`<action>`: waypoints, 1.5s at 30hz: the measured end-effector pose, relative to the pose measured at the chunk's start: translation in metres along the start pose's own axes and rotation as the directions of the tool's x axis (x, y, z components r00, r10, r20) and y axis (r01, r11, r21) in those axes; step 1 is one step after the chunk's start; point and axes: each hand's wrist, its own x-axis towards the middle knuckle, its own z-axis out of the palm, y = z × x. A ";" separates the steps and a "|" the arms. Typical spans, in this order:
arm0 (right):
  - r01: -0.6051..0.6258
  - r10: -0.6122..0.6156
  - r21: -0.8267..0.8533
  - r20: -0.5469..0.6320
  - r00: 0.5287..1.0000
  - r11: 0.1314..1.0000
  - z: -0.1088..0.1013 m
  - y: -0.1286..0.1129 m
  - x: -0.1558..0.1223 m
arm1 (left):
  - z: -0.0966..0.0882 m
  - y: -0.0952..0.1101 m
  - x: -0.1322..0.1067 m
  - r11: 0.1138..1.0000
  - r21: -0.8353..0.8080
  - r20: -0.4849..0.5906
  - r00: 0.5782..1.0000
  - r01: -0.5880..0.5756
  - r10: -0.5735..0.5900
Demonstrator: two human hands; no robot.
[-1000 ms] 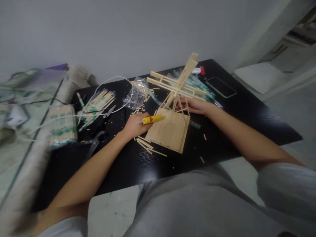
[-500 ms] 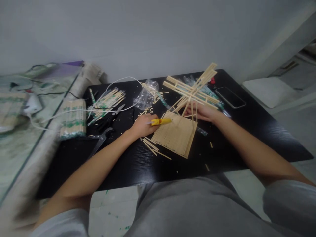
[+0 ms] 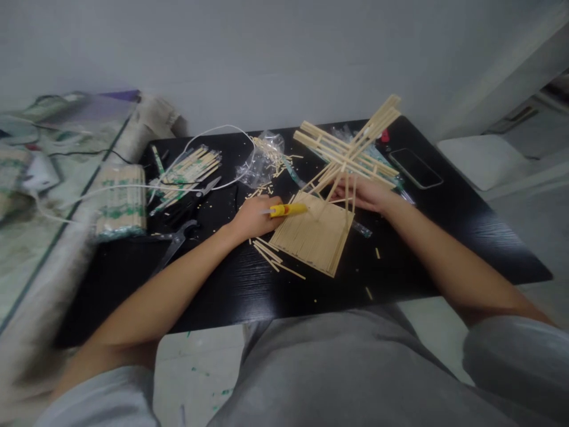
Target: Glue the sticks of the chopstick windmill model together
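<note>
My left hand [image 3: 256, 217] is closed around a yellow glue gun [image 3: 288, 210], whose tip points right over the stick base. That flat base [image 3: 312, 236] of side-by-side wooden sticks lies on the black table. From it rises a windmill-like model [image 3: 347, 159] of chopstick-like sticks, with crossed blades leaning over the far side. Behind its thin upright legs, my right hand [image 3: 362, 193] has its fingers curled at the frame, partly hidden by the sticks; they appear to grip the model.
Cut stick pieces [image 3: 269, 255] lie beside the base. Left are scissors [image 3: 207, 188], pliers-like cutters [image 3: 178, 237], wrapped chopsticks [image 3: 191, 172] and a full pack [image 3: 121, 198]. A white cord [image 3: 173, 188] crosses them. A phone [image 3: 415, 168] lies at the right.
The camera view has shifted slightly, so the table sits a little higher and further left. Both hands keep nearly the same place at the model, with the glue gun still in my left hand.
</note>
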 end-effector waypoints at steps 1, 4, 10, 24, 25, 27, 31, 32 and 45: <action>0.001 -0.001 0.004 -0.013 1.000 1.000 0.003 -0.002 -0.001 | 0.000 0.000 0.000 1.000 0.005 -0.002 1.000 -0.001 0.001; -0.002 0.002 -0.007 -0.051 0.999 1.000 0.008 -0.005 -0.004 | 0.001 0.000 0.001 1.000 0.006 -0.009 1.000 0.000 0.000; -0.021 0.015 -0.052 -0.119 0.993 0.998 0.005 -0.005 -0.004 | 0.007 -0.002 0.001 1.000 -0.003 -0.020 1.000 0.023 -0.023; -0.027 0.014 -0.062 -0.197 0.980 0.998 0.011 -0.005 -0.010 | -0.001 0.015 0.007 0.987 0.124 0.071 0.992 0.099 -0.109; -0.022 0.010 -0.059 -0.195 0.981 0.998 0.010 -0.005 -0.009 | -0.002 0.015 0.007 0.988 0.121 0.073 0.991 0.101 -0.110; -0.015 0.004 -0.057 -0.185 0.983 0.998 0.010 -0.005 -0.009 | -0.003 0.015 0.007 0.989 0.116 0.077 0.992 0.094 -0.104; -0.017 0.005 -0.066 -0.167 0.986 0.998 0.011 -0.005 -0.009 | -0.004 0.015 0.007 0.990 0.119 0.091 0.992 0.081 -0.092; -0.014 0.003 -0.068 -0.163 0.987 0.998 0.011 -0.005 -0.009 | -0.005 0.015 0.007 0.990 0.118 0.093 0.991 0.083 -0.094; -0.037 0.022 -0.057 -0.236 0.971 0.998 0.010 -0.007 -0.009 | -0.002 0.014 0.007 0.991 0.067 0.080 0.990 0.113 -0.118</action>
